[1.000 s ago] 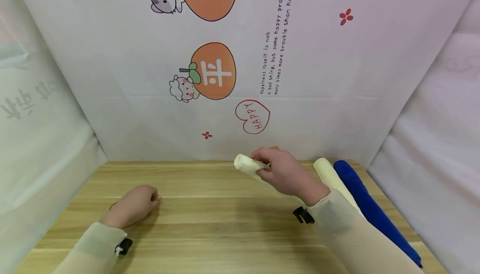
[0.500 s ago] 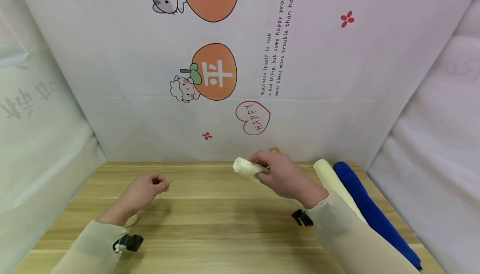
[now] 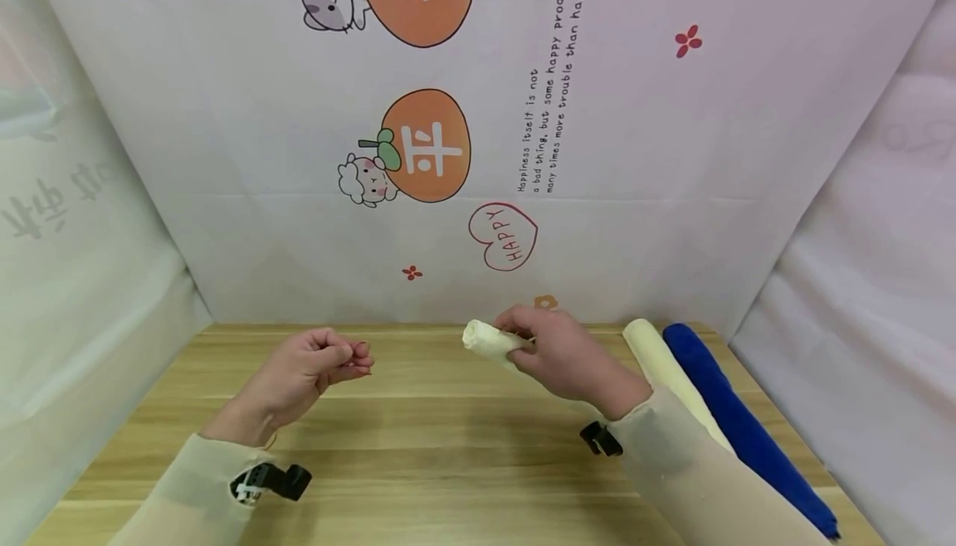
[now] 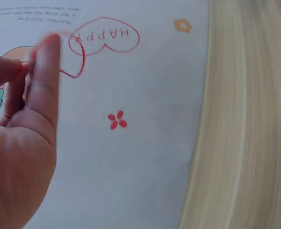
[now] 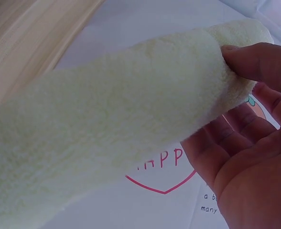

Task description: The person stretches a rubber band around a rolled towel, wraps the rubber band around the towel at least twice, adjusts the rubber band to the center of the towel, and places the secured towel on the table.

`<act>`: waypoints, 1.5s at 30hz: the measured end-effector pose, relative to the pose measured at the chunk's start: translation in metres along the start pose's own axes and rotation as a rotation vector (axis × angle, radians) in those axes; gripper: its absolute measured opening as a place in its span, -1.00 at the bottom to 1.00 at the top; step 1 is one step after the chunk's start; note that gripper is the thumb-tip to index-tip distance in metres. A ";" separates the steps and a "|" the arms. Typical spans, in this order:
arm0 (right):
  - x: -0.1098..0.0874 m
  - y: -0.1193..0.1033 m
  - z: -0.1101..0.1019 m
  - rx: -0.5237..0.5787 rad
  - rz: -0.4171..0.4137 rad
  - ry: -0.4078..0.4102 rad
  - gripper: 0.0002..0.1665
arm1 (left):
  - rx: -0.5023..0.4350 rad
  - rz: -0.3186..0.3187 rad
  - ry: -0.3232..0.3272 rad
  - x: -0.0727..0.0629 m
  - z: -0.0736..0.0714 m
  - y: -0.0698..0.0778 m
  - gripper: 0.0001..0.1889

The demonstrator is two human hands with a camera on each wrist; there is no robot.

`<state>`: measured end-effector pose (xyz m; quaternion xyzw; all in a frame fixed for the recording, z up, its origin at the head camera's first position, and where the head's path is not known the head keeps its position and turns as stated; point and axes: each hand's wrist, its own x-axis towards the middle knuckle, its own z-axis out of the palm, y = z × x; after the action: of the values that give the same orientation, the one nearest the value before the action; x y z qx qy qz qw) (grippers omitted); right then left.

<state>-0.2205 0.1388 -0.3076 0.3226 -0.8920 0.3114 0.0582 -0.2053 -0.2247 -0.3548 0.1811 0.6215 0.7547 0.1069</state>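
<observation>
Right wrist view: your right hand (image 5: 253, 164) pinches the pale rolled towel (image 5: 121, 100) near one of its ends, thumb on top and the other fingers tucked against the far side and below. A short stub pokes out past the thumb, and the long part of the roll runs back the other way, toward your forearm; in the head view that stub, with its spiral end showing, points toward your left hand (image 3: 306, 368), well apart from it. The roll looks lifted off the table (image 3: 418, 455) there, at least at the gripped end. Your left hand pinches a thin red band (image 4: 84, 59) between thumb and finger, with part of it curving out past the fingertips; whether it is one complete loop is too fine and blurred to tell. To do this step well, I'd press the thumb just firmly enough to stop the outer layer slipping, since soft cloth held at one end could loosen or sag along its long part. That stub gives you only a little room in front of the fingers, so watch it. With the left hand, I'd spread the band with several fingertips rather than dangle it from one pinch, or it may twist. Mind the second pale roll (image 3: 675, 380) and the blue roll (image 3: 747, 426), lying just beside your right sleeve.
</observation>
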 end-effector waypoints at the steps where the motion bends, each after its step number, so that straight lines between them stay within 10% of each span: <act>1: 0.000 0.000 0.000 0.002 0.003 0.000 -0.65 | -0.038 0.020 -0.034 0.000 0.001 0.000 -0.84; 10: -0.003 -0.001 0.003 -0.001 0.014 -0.005 -0.64 | -0.241 0.138 -0.280 0.000 0.019 0.008 -0.67; 27: -0.004 -0.002 0.002 -0.028 0.000 0.007 -0.65 | -0.197 0.072 -0.251 -0.002 0.033 0.008 -0.71; 45: -0.006 -0.002 0.003 -0.022 -0.014 0.029 -0.64 | 0.528 0.021 0.034 0.006 0.068 0.007 -0.11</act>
<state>-0.2147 0.1390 -0.3106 0.3233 -0.8921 0.3060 0.0769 -0.1823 -0.1625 -0.3360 0.1965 0.7965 0.5705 0.0377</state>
